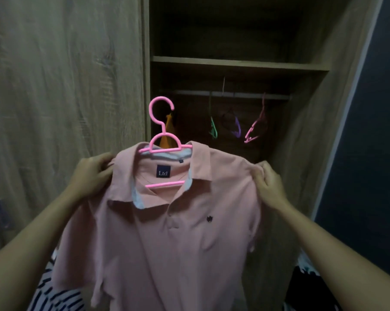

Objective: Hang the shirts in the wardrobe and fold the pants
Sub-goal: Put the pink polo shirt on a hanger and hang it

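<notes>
Wardrobe open; rail inside holds orange cloth, green hanger, purple hanger, spare pink hanger. Pink shirt on bright pink hanger, up in front of wardrobe. Left hand fingers pinch left shoulder, right hand fingers pinch right shoulder.

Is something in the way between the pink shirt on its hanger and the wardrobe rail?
Nothing visible blocks the pink shirt. The wardrobe stands open; the rail carries an orange garment and empty hangers, with bare stretches between.
</notes>
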`<action>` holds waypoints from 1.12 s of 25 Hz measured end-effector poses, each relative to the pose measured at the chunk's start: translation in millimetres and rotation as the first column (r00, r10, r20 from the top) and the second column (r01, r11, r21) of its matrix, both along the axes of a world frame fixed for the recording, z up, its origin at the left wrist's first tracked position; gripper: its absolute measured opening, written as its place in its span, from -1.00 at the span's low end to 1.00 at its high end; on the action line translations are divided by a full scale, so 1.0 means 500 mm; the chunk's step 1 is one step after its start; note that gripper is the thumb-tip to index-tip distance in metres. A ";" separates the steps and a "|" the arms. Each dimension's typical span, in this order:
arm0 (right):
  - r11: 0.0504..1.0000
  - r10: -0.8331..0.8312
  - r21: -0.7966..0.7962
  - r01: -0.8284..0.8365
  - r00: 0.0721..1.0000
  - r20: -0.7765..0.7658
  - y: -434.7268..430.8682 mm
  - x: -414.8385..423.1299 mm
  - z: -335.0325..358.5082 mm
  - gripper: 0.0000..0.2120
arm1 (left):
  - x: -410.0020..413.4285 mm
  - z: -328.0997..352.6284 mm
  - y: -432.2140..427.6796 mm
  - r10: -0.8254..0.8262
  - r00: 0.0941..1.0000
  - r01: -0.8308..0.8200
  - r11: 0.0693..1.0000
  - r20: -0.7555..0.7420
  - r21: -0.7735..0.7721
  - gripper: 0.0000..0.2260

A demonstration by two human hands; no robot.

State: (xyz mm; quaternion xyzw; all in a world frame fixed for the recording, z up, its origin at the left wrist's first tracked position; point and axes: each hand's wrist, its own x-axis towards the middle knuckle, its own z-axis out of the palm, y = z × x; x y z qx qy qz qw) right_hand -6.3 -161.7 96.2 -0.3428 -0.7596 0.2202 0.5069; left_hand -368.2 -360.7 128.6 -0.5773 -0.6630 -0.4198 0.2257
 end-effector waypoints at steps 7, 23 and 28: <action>0.970 -0.245 0.052 0.239 0.944 0.222 0.079 0.033 0.077 -0.76 | -0.002 -0.029 0.003 -0.080 0.986 0.083 0.996 0.146 -0.014 -0.70; 0.976 0.209 0.017 -0.219 0.948 0.239 0.029 -0.014 0.085 -0.76 | 0.007 -0.022 0.035 -0.174 0.900 0.270 0.942 0.399 -0.197 -0.52; 0.998 0.010 0.064 -0.029 0.960 0.279 0.035 0.020 0.062 -0.60 | 0.024 -0.063 0.035 -0.233 0.937 0.262 0.961 0.259 -0.085 -0.69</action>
